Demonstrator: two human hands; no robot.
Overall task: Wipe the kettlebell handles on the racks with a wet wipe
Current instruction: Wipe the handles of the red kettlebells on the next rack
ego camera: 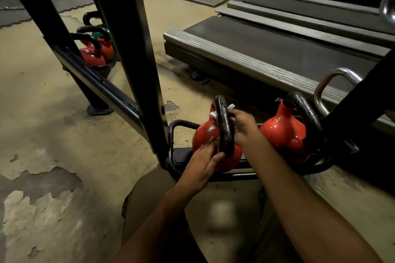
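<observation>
Right hand (243, 128) is curled round the wet wipe (213, 114), pinching it against the upper arch of the black handle (224, 126) of a red kettlebell (203, 136) on the rack's (181, 157) lowest tray, while the left hand (203, 162) lays fairly straight fingers against the bell's shoulder. Heavy, rough-skinned iron, it should stay put, and the limp wipe wants wrapping round the handle. Peeling floor (64, 134) lies below, with a treadmill (256, 45) behind.

Both bare forearms reach forward from the bottom edge. The left hand (203, 162) lies with fairly straight fingers against the red kettlebell (203, 136), its thumb at the near foot of the handle (223, 121). The right hand (243, 126) curls round that handle, pressing a white wet wipe (213, 115) against it.
</observation>
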